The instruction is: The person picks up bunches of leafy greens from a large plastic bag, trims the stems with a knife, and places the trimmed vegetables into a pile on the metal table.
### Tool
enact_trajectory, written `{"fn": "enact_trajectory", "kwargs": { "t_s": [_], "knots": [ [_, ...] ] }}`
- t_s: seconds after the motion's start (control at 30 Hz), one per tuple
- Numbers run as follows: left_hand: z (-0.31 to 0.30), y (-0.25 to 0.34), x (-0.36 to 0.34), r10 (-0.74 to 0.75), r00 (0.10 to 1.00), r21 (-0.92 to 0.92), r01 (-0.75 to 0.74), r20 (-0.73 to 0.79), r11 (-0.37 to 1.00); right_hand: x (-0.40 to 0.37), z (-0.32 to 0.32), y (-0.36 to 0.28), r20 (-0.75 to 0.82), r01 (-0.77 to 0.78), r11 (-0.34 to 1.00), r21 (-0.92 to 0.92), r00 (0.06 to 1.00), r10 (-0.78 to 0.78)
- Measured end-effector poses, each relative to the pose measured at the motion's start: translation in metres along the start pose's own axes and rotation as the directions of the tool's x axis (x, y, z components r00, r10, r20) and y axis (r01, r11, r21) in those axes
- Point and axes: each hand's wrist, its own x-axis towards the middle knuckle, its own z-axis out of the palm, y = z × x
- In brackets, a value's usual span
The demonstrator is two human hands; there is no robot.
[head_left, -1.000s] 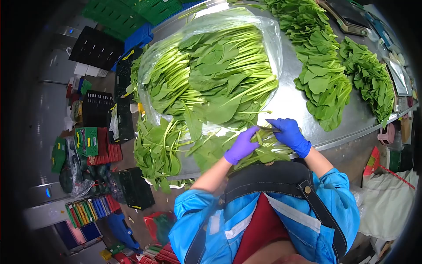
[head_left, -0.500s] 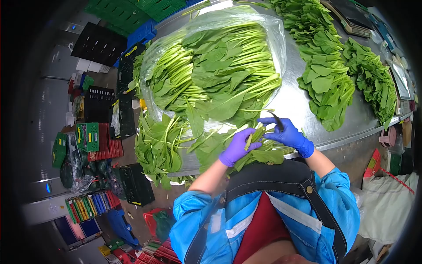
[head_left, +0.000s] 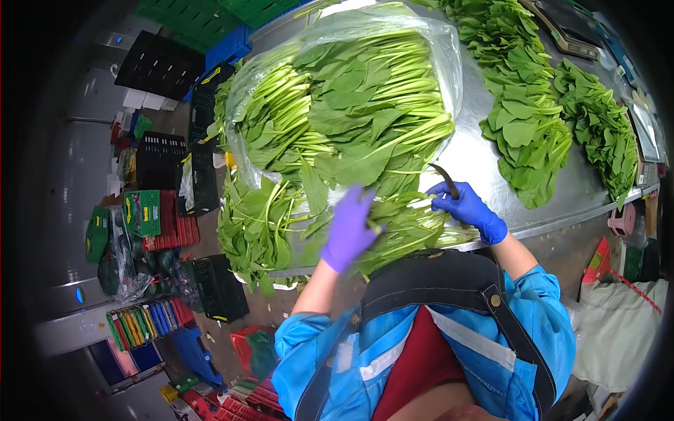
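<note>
My left hand (head_left: 349, 230), in a purple glove, is smeared by motion over loose leafy greens (head_left: 407, 228) at the table's near edge. My right hand (head_left: 463, 212), gloved in blue, is closed round a knife (head_left: 447, 181) whose dark, curved end sticks up past the fingers. Its thumb and fingertips are right at the pale stem ends of the greens. Ahead of both hands, a big clear plastic bag (head_left: 449, 67) lies spread with stacked leafy greens (head_left: 372, 105), stems mostly towards the right. More loose greens (head_left: 256, 231) lie left of my left hand.
Two long rows of greens, one nearer (head_left: 523, 133) and one farther right (head_left: 597, 130), lie on the metal table (head_left: 474, 158). Scales (head_left: 642, 130) stand at the right edge. Dark crates (head_left: 217, 288) are on the floor to the left; a pale sack (head_left: 621, 330) lies at lower right.
My left hand has come away from the bunch beside my right hand and moved left and up. The right hand has shifted slightly right with the knife. The greens between them now lie spread out.
</note>
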Motion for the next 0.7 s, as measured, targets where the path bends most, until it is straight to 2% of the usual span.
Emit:
{"fn": "enact_trajectory", "kwargs": {
  "t_s": [0.03, 0.07, 0.1, 0.17, 0.2, 0.23, 0.27, 0.3, 0.33, 0.4, 0.53, 0.6, 0.63, 0.7],
  "knots": [
    [0.002, 0.012, 0.009, 0.173, 0.979, -0.22, -0.192, -0.107, 0.956, -0.001, 0.001, -0.002, 0.057, 0.041, 0.999, 0.0, 0.998, -0.041],
    [0.005, 0.021, 0.017, 0.307, 0.919, -0.403, -0.386, -0.248, 0.83, -0.001, 0.001, -0.003, 0.06, 0.039, 0.999, -0.003, 0.997, -0.039],
    [0.011, 0.025, 0.026, 0.304, 0.919, -0.404, -0.385, -0.251, 0.83, -0.001, 0.001, -0.004, 0.092, 0.069, 0.997, -0.014, 0.993, -0.068],
    [0.022, 0.028, 0.043, 0.354, 0.935, -0.761, -0.22, 0.013, 0.61, -0.001, -0.001, -0.014, 0.121, 0.107, 0.994, -0.027, 0.987, -0.103],
    [0.02, 0.03, 0.046, 0.359, 0.933, -0.76, -0.228, 0.008, 0.609, -0.004, -0.004, -0.027, 0.049, 0.011, 0.989, -0.15, 0.999, -0.004],
    [0.018, 0.034, 0.049, 0.292, 0.953, -0.784, -0.117, 0.084, 0.61, -0.007, -0.007, -0.034, -0.037, -0.094, 0.961, -0.262, 0.995, 0.088],
    [0.018, 0.038, 0.051, 0.225, 0.961, -0.798, -0.005, 0.164, 0.603, -0.004, -0.003, -0.017, -0.199, 0.142, 0.946, -0.292, 0.958, -0.205],
    [0.023, 0.044, 0.051, 0.14, 0.989, -0.831, -0.034, 0.054, 0.556, -0.004, -0.001, -0.015, -0.24, 0.207, 0.855, -0.475, 0.905, -0.353],
    [0.026, 0.047, 0.051, 0.144, 0.988, -0.83, -0.035, 0.054, 0.556, -0.005, 0.001, -0.014, -0.246, 0.243, 0.727, -0.643, 0.833, -0.496],
    [0.026, 0.051, 0.052, 0.052, 0.997, -0.806, 0.013, 0.054, 0.592, -0.009, 0.01, -0.016, -0.215, 0.241, 0.694, -0.678, 0.838, -0.501],
    [0.021, 0.061, 0.045, 0.05, 0.996, -0.791, 0.032, 0.079, 0.611, -0.004, 0.024, -0.017, -0.183, 0.255, 0.656, -0.71, 0.833, -0.522],
    [0.02, 0.06, 0.042, 0.095, 0.982, -0.754, 0.063, 0.164, 0.653, 0.0, 0.025, -0.006, -0.189, 0.259, 0.648, -0.716, 0.822, -0.537],
    [0.015, 0.06, 0.041, 0.09, 0.983, -0.754, 0.064, 0.162, 0.653, 0.002, 0.022, 0.003, -0.19, 0.233, 0.68, -0.695, 0.853, -0.486],
    [-0.001, 0.058, 0.035, 0.151, 0.96, -0.902, 0.157, 0.235, 0.403, 0.003, 0.009, 0.03, -0.185, 0.211, 0.707, -0.675, 0.88, -0.438]
  ]
}}
